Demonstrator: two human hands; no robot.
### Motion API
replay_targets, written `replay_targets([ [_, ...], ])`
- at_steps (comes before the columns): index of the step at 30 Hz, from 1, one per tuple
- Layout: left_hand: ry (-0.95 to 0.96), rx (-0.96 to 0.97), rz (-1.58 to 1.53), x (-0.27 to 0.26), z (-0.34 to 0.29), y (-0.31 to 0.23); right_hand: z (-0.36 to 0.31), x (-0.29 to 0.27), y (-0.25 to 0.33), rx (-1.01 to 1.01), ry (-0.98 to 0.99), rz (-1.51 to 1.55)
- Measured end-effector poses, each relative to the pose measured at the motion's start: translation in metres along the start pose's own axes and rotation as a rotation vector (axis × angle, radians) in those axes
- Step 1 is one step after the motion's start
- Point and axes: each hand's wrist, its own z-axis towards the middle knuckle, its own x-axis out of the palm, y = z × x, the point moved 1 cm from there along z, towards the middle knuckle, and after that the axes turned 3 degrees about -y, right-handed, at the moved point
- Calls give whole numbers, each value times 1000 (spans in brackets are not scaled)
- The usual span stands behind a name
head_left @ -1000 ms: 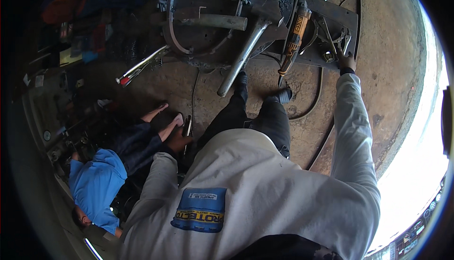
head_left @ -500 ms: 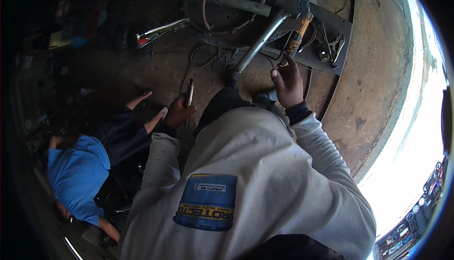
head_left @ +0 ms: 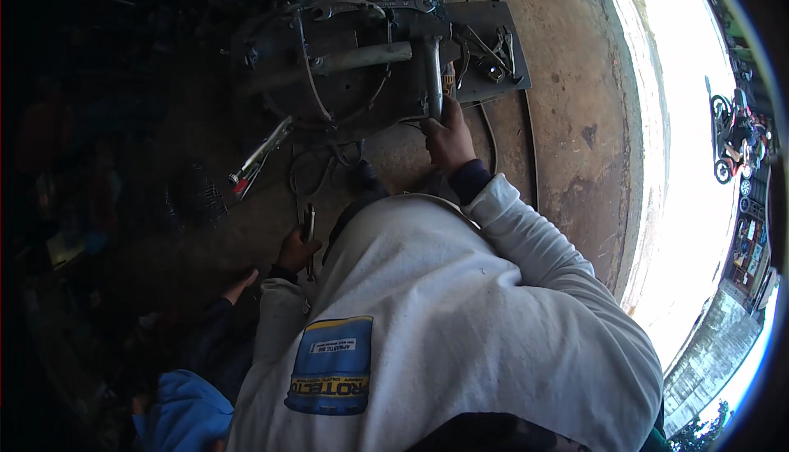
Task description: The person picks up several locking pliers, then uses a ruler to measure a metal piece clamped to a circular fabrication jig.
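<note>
Metalwork fills the top of the view: a dark steel frame [head_left: 345, 57] lies on the concrete floor [head_left: 567, 107], with a grey round tube [head_left: 362, 57] across it and a second metal tube [head_left: 433, 74] running down from it toward the person. The right hand [head_left: 448, 136] is wrapped around the lower end of this second tube, fingers curled tight on it, the white sleeve [head_left: 534, 238] stretched out behind. The left hand [head_left: 294, 251] is lower and to the left, near the floor, closed on a slim pair of pliers [head_left: 308, 226] whose handles stand up out of the fist. Locking pliers with red-tipped handles [head_left: 259, 156] lie on the floor just left of the frame, apart from both hands. Beside the left hand, another person's hand [head_left: 240, 285] reaches in from a dark blue sleeve, fingers spread, holding nothing.
</note>
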Motion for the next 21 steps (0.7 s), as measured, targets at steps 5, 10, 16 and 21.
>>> replay_targets([
  [5,-7,-155,-98,-22,5,42,-9,-37,42,-162,-93,-246],
  [10,49,-251,-72,-24,0,38,69,-88,89,-364,-18,-448],
  [16,-16,-325,-68,11,-21,17,188,-69,112,-554,235,-675],
  [21,-144,-386,-201,52,-43,-18,223,-55,115,-802,410,-844],
])
